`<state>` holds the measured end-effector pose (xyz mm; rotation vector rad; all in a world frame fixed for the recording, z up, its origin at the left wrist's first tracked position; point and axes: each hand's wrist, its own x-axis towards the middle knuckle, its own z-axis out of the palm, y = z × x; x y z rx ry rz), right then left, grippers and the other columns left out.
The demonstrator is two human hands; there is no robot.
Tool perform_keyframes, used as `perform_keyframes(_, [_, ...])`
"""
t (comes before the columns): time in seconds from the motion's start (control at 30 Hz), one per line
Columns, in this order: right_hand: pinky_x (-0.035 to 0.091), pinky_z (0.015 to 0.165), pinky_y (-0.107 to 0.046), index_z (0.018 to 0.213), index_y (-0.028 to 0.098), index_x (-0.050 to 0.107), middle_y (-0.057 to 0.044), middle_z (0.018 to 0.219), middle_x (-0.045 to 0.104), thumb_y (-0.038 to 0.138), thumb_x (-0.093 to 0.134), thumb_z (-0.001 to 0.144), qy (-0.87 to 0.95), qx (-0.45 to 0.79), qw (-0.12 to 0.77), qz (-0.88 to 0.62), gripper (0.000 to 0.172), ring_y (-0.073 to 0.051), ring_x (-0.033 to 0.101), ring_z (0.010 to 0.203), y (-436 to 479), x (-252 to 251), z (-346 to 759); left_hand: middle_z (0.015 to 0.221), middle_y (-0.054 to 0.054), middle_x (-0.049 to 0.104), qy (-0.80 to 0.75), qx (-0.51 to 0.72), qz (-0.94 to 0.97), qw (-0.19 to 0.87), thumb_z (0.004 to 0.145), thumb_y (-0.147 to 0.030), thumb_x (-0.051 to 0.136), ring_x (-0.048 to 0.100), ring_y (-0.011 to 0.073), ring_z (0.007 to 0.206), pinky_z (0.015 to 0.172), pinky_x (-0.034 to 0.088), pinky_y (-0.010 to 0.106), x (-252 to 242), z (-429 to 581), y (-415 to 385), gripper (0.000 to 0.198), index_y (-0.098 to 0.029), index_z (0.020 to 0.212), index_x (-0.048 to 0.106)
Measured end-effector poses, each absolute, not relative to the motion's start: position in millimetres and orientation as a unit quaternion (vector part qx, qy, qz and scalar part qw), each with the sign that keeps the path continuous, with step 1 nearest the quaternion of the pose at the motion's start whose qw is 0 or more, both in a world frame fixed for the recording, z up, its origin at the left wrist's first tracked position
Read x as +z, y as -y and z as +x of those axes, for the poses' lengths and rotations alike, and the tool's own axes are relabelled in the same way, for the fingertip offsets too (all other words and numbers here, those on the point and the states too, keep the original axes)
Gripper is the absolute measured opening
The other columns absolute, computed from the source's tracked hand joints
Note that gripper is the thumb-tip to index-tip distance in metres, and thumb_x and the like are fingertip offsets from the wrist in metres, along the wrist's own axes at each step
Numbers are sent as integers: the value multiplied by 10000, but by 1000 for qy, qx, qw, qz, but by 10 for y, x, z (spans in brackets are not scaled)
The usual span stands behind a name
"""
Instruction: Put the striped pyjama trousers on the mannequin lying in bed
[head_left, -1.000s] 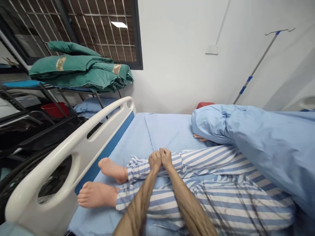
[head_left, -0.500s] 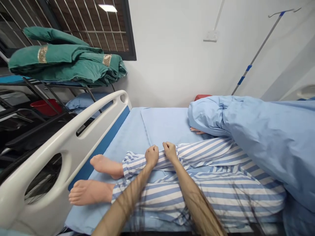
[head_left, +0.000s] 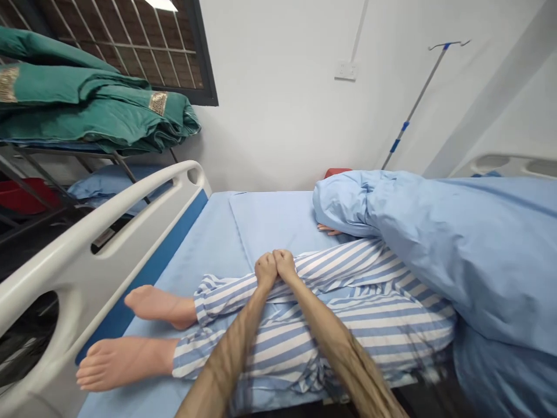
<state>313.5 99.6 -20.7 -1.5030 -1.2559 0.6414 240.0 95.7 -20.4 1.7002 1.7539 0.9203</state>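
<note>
Both my hands are closed into fists and sit side by side, touching, over the lower part of the far leg of a lying figure. My left hand (head_left: 266, 270) is on the foot side, my right hand (head_left: 284, 265) on the knee side. Under them runs the far leg of the blue-and-white striped pyjama trousers (head_left: 335, 261). No object shows in either fist. The near trouser leg (head_left: 296, 351) passes beneath my forearms. Two bare, smooth, manikin-like feet, the far foot (head_left: 161, 306) and the near foot (head_left: 126, 363), stick out at the left.
A light blue quilt (head_left: 418, 226) covers the figure's upper part, with a hand (head_left: 328, 229) showing at its edge. The white footboard (head_left: 148, 226) stands left on the blue-sheeted bed (head_left: 270, 220). Folded green bedding (head_left: 113, 110) lies beyond. An IV pole (head_left: 413, 110) stands by the wall.
My two fists have come together; a small gap was between them before. The view has shifted, so the bed and quilt appear further left.
</note>
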Motion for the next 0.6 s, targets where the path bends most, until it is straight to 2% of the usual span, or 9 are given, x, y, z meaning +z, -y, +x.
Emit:
perform_keyframes(0.1, [225, 544, -264, 464, 209, 365, 65, 465, 298, 307, 505, 756, 579, 249, 482, -609, 339, -99, 300, 530, -1024, -48, 3288, 561, -3, 479, -628, 357, 633, 280, 870, -180, 359, 418, 129, 597, 603, 270, 265, -222, 2379, -1003, 351, -208, 522, 396])
perform_keyframes(0.2, [204, 553, -275, 478, 209, 344, 66, 476, 274, 313, 468, 816, 610, 210, 448, -619, 375, -98, 299, 531, -939, -29, 3508, 536, -24, 385, -620, 367, 635, 280, 848, -182, 370, 349, 127, 578, 591, 234, 273, -283, 2383, -1017, 336, -210, 515, 337])
perform_keyframes(0.3, [190, 548, -286, 483, 213, 316, 62, 467, 262, 319, 440, 834, 600, 204, 440, -637, 387, -102, 294, 511, -822, -166, 3662, 531, -33, 352, -615, 373, 636, 277, 830, -198, 376, 335, 125, 578, 593, 223, 275, -342, 2386, -1009, 322, -209, 511, 334])
perform_keyframes(0.43, [205, 552, -281, 499, 214, 315, 59, 478, 286, 382, 418, 858, 588, 208, 468, -627, 410, -107, 316, 517, -801, -311, 3705, 505, -38, 318, -616, 382, 625, 290, 788, -212, 391, 317, 120, 556, 578, 214, 280, -246, 2418, -1046, 313, -210, 479, 343])
perform_keyframes(0.6, [230, 542, -264, 508, 223, 296, 64, 490, 264, 451, 441, 830, 540, 264, 553, -577, 420, -105, 308, 530, -881, -294, 3733, 499, -36, 320, -558, 477, 592, 334, 757, -192, 379, 354, 115, 545, 559, 277, 251, 2, 2703, -1112, 295, -220, 471, 314])
